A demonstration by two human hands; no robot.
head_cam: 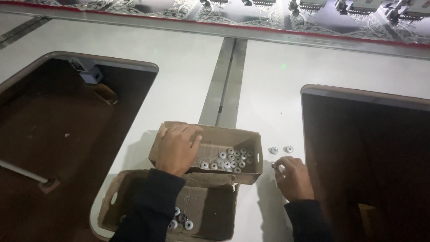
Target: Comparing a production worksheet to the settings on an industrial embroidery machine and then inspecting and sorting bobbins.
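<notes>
In the head view the left hand [178, 149] lay spread inside the box [253, 143] among small, light, hard bobbins [229, 159], best pinched by their rims, while the right hand [293, 176] pinched one on the surface [268, 80], two more [281, 149] at its 12 o'clock.

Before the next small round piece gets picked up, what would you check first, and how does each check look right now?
1. Left hand steadies the upper cardboard box: ok, it rests over the box's left end.
2. Round white bobbins left in that box: ok, a cluster lies on its floor.
3. Right hand free for another piece: cannot tell, its fingertips seem to pinch something small.
4. Two loose bobbins on the white table: ok, just beyond the right fingertips, away from any edge.
5. Lower cardboard box has room: ok, only a few pieces lie in it.
6. Dark opening beside the right hand: not ok, it is close.
</notes>
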